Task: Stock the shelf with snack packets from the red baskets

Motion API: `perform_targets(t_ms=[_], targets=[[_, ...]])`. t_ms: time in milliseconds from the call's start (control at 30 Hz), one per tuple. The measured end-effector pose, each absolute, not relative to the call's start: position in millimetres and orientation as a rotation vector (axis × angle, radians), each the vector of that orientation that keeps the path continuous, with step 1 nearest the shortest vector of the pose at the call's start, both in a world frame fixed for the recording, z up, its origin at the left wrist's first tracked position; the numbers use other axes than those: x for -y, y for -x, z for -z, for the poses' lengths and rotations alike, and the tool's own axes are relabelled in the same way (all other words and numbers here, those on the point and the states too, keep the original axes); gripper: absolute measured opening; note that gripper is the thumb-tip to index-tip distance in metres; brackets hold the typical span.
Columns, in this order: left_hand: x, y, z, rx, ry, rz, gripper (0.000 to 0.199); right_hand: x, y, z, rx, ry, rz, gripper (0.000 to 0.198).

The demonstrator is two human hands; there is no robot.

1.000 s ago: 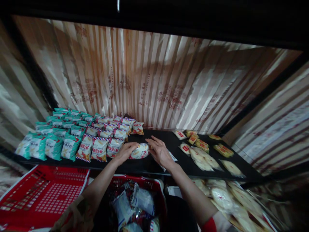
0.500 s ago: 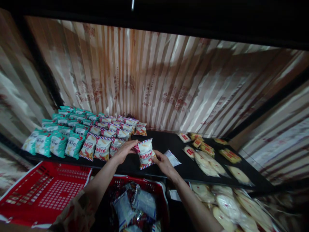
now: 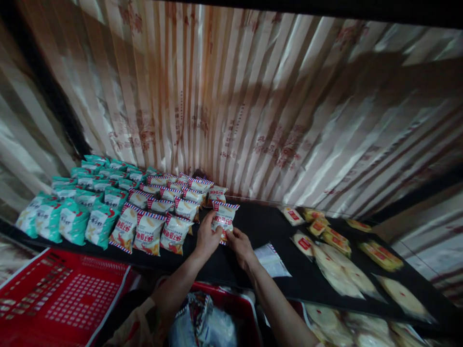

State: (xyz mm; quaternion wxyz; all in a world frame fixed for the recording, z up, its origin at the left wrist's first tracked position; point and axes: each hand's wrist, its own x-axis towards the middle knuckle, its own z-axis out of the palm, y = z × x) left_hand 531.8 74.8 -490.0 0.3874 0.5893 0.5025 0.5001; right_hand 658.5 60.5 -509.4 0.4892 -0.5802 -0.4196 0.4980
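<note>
"So, in the head view, how is the striped packet (image 3: 223,217) held?"

"Pinched between left hand (image 3: 208,237) and right hand (image 3: 241,246), at their one and eleven o'clock; its long axis is pointed towards twelve."

On the held bag (image 3: 223,212), large red Chinese characters stand; they seem to read "鱼豆上虾". The same words appear on the striped-edge bags (image 3: 149,232) of the front row, and above them goes a line of letters too small for reading. The teal bags (image 3: 97,224) carry dark characters, which seem to end with "小虾"; the first character is not certain. On the curtain (image 3: 231,140), columns of reddish characters are printed, but too blurred to read. Red labels (image 3: 304,244) on the flat packs are also unreadable.
</note>
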Motion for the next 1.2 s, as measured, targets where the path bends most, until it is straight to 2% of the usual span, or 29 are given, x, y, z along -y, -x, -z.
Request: perform_targets(t_ms=[200, 333, 667, 833, 967, 1200], targets=[[-99, -546, 499, -1.479, -1.719, -1.294, 0.057, -93, -654, 500, 1.038, 1.501, -1.119, 0.038], [-113, -554, 503, -1.519, -1.83, -1.271, 0.053, -112, -654, 497, 1.04, 1.683, -1.01, 0.035], [-135, -549, 517, -1.613, -2.012, -1.201, 0.051, -147, -649, 514, 1.166, 1.737, -0.894, 0.034], [-133, -545, 532, -1.659, -2.073, -1.146, 0.053, -154, -652, 526, 1.369, 1.914, -0.484, 0.042], [-126, -542, 537, -1.69, -2.158, -1.165, 0.054, -155, -651, 532, 1.41, 1.809, -0.219, 0.046], [-123, -537, 549, -1.645, -2.261, -1.122, 0.053, -157, -648, 533, 1.454, 1.774, -0.54, 0.047]])
